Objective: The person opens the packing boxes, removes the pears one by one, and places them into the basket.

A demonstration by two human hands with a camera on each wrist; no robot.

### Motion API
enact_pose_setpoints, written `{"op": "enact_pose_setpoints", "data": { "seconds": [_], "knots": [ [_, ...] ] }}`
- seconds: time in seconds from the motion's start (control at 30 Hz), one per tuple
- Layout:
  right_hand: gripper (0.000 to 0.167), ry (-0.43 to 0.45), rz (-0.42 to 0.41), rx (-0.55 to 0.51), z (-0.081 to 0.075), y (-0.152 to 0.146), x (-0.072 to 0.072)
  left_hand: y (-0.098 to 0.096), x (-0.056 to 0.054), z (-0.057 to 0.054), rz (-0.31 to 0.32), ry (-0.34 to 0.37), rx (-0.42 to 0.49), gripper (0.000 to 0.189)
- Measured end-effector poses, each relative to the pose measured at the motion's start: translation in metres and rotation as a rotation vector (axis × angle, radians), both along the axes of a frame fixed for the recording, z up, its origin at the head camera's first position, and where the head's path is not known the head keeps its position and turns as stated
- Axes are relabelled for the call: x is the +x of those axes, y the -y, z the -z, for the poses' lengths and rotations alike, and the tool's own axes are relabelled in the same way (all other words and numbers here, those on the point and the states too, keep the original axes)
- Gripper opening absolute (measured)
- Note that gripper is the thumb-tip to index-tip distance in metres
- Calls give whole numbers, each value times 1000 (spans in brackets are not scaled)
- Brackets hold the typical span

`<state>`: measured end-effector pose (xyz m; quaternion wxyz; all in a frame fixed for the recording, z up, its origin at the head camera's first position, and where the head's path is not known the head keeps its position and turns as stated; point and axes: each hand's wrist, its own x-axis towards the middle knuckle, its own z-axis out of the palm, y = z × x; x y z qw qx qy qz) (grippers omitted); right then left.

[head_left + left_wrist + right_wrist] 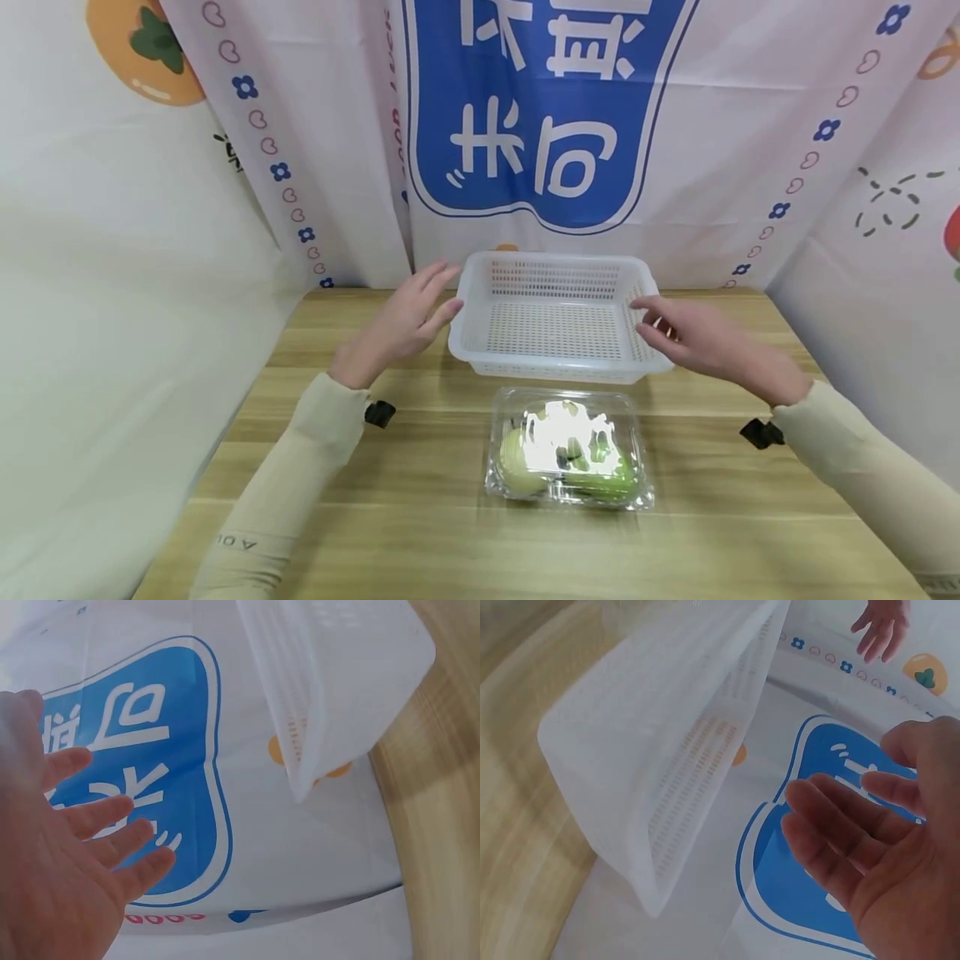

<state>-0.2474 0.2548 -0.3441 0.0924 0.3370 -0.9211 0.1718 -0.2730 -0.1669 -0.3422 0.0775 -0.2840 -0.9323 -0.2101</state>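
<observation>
A white perforated plastic basket (555,367) stands at the back of the wooden table, with nothing visible inside. My left hand (408,321) is beside its left end; in the left wrist view the fingers (112,832) are spread and hold nothing. On the opposite side, my right hand (693,333) hovers by the basket's right rim, its fingers (840,832) loosely bent around nothing. The right wrist view shows a gap between that hand and the basket (615,772). Nearer me lies a lidded clear plastic box (498,492) with pale yellow and green produce inside, partly hidden by glare.
The wooden table (375,533) extends toward me around the box. Right behind the basket hangs a printed white cloth (360,167) with a blue panel (525,192). More white cloth (135,292) closes in the left side, and another (885,317) the right.
</observation>
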Motion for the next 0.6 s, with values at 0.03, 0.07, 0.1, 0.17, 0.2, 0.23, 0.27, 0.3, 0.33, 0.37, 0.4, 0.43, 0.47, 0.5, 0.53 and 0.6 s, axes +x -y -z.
{"op": "enact_pose_setpoints", "data": {
  "seconds": [0.03,0.07,0.1,0.17,0.2,0.23,0.27,0.3,0.33,0.37,0.4,0.43,0.47,0.5,0.53,0.6],
  "knots": [
    [26,-25,-27,-15,2,1,3,1,3,2,4,-6,7,62],
    [22,-47,-53,-31,5,1,5,2,6,5,6,-11,16,61],
    [19,-60,-76,-44,7,2,7,3,8,8,9,-22,22,60],
    [14,-74,-100,-67,10,3,12,3,11,15,28,-56,33,59],
    [12,-68,-105,-75,12,4,14,3,11,18,43,-80,37,57],
    [11,-65,-109,-78,12,5,16,3,12,21,59,-104,49,55],
    [10,-58,-111,-77,13,6,17,2,12,23,77,-131,62,53],
    [9,-51,-114,-73,14,8,19,1,13,26,96,-157,74,52],
    [9,-52,-118,-63,14,9,20,0,14,28,114,-181,83,50],
    [10,-48,-124,-52,15,11,22,-1,16,31,130,-202,87,49],
    [11,-41,-131,-39,16,12,24,-2,18,32,148,-219,94,49],
    [12,-34,-140,-28,17,13,27,-3,20,34,164,-231,100,49],
    [13,-27,-148,-17,19,15,29,-4,23,36,176,-243,102,48],
    [13,-22,-160,-9,20,16,32,-5,25,38,189,-255,106,47],
    [10,-20,-169,2,21,17,35,-6,28,40,205,-260,112,46],
    [4,-26,-196,13,22,20,40,-7,34,43,241,-258,138,43]
  ]
}}
